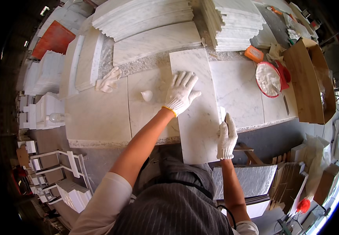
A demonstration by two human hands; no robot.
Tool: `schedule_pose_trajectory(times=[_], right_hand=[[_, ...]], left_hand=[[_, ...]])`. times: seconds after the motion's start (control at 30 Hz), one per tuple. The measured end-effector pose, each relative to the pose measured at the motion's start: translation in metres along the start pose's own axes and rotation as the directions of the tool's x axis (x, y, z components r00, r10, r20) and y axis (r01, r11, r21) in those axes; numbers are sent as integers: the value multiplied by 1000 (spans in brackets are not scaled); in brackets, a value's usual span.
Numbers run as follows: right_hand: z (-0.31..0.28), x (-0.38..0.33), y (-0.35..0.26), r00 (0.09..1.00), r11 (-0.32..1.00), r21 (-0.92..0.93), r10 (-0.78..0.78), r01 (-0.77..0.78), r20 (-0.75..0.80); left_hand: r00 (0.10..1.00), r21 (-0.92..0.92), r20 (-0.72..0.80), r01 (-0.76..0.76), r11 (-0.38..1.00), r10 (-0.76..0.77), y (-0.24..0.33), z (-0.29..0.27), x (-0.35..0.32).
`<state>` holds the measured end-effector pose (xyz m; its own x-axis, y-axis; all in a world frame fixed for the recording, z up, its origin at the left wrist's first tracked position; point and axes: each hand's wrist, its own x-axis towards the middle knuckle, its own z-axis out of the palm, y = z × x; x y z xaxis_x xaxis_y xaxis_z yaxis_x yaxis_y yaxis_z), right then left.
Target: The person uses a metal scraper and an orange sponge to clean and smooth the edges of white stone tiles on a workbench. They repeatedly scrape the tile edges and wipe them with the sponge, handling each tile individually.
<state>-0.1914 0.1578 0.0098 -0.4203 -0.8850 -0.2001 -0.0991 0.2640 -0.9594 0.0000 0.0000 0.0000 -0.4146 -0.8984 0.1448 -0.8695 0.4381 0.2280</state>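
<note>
A long white marble slab (200, 129) with grey veins lies across the worktable, its near end jutting past the front edge toward my body. My left hand (182, 93), in a white knit glove with a yellow cuff edge, rests flat on the slab with its fingers spread. At the slab's right edge is my right hand (227, 138), also gloved, fingers closed around a small white flat piece (222, 112). Most of that piece is hidden by the fingers, so its exact kind is unclear. A white rounded lump (146, 95) sits left of my left hand.
Spare white gloves (108, 80) lie at the left. Stacked marble slabs (238, 25) stand along the back. A red-rimmed bowl of white paste (269, 79), an orange box (254, 54) and a cardboard box (308, 82) are at the right. Below stands a foil-covered panel (251, 181).
</note>
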Motion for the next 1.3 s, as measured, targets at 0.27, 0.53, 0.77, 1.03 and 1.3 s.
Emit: schedule_pose_trajectory(times=[0.27,0.53,0.77,1.03,1.3], right_hand=[[-34,10,-18,929,748,552,311,-369,201],[-12,38,-22,955,966,90,219,-241,201],[29,65,-28,907,902,-272,-233,336,350],[45,73,-43,869,704,-550,-201,449,451],[53,84,-31,803,550,-595,-296,586,518]], left_hand=[[947,-68,-19,-322,944,321,39,-7,-50],[999,63,-25,-23,998,24,4,-5,-56],[984,-128,-169,27,991,-49,18,-41,-78],[997,-256,-2,-78,963,80,51,-17,-132],[995,-244,-47,-94,965,85,49,-16,-131]])
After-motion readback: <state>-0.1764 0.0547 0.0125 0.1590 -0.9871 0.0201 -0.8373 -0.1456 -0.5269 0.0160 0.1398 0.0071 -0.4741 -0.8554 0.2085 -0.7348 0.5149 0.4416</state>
